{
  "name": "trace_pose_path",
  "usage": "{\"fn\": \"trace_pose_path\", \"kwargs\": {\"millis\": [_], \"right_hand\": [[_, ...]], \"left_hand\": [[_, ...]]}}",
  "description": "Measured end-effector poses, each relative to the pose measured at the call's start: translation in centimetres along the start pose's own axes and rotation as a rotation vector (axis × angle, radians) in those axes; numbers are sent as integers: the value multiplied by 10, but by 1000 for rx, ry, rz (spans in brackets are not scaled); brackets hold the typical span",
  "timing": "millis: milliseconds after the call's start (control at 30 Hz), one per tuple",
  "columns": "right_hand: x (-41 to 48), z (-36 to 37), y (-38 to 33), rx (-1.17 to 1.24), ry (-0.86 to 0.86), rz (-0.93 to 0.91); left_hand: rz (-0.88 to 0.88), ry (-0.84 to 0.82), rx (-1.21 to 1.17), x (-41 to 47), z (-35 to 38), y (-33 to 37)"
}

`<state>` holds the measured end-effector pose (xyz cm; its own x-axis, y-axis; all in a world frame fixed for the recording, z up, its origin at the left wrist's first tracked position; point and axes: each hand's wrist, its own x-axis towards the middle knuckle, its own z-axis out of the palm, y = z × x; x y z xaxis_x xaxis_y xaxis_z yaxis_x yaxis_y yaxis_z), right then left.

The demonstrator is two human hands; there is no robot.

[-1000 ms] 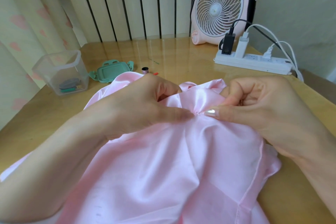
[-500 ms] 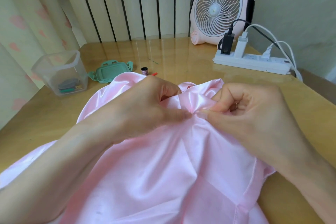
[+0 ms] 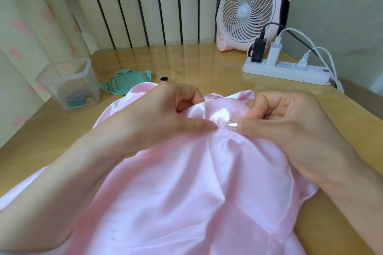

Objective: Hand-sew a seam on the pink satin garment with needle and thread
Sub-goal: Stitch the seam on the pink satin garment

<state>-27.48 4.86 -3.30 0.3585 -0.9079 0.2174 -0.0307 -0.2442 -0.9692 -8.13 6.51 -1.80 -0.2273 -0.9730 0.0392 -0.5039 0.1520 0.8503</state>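
The pink satin garment lies bunched across the wooden table and my lap. My left hand pinches a raised fold of the satin, thumb on top pointing right. My right hand faces it from the right, fingers curled, thumb tip with a silver nail touching the same fold. A tiny glint of the needle shows between the two thumbs; I cannot make out the thread.
A clear plastic box with sewing bits stands at the left, its green lid beside it. A small thread spool sits behind the cloth. A pink fan and a white power strip occupy the back right.
My right hand has turned so its thumb lies flat on the fold again, tip to tip with the left thumb. The left hand has kept its pinch on the satin.
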Motion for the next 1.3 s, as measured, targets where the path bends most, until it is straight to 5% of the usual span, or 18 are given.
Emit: {"fn": "trace_pose_path", "kwargs": {"millis": [333, 1300], "right_hand": [[3, -7, -9, 315, -162, 97], [7, -10, -6, 473, -309, 101]], "left_hand": [[-67, -198, -156, 0, -9, 2], [17, -143, -38, 1, -9, 6]]}}
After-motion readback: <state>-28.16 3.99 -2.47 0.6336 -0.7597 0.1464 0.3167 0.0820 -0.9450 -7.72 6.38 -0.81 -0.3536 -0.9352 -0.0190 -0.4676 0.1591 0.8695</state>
